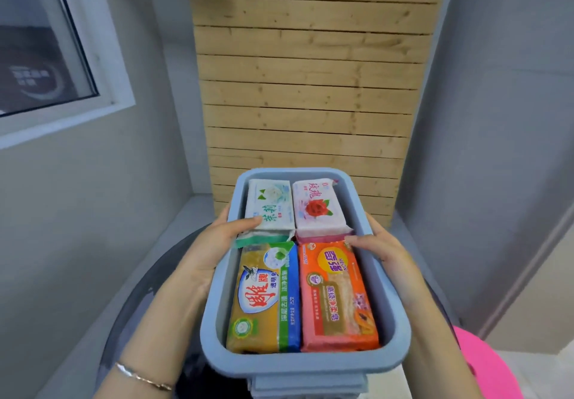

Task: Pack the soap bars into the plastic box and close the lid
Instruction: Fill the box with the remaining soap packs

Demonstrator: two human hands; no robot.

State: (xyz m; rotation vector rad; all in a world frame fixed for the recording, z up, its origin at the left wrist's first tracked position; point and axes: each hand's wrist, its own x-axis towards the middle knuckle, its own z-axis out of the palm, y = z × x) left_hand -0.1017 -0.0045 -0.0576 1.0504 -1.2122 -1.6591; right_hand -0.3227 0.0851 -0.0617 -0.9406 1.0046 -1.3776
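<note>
A blue-grey plastic box (388, 299) is held up in front of me, lidless, with several wrapped soap bars packed flat inside. A white-green jasmine bar (270, 204) and a white-pink rose bar (316, 206) fill the far half. A yellow-blue bar (264, 299) and an orange bar (338, 296) fill the near half. My left hand (211, 249) grips the box's left wall, thumb resting on the jasmine bar. My right hand (385, 252) grips the right wall, thumb over the orange bar's far end. A blue-grey slab (307, 383) shows under the box's near end.
A wooden slatted panel (310, 88) stands straight ahead between grey walls. A window (40, 56) is on the left wall. A dark round surface (146, 290) lies below the box, and a pink round object (484, 364) is at the lower right.
</note>
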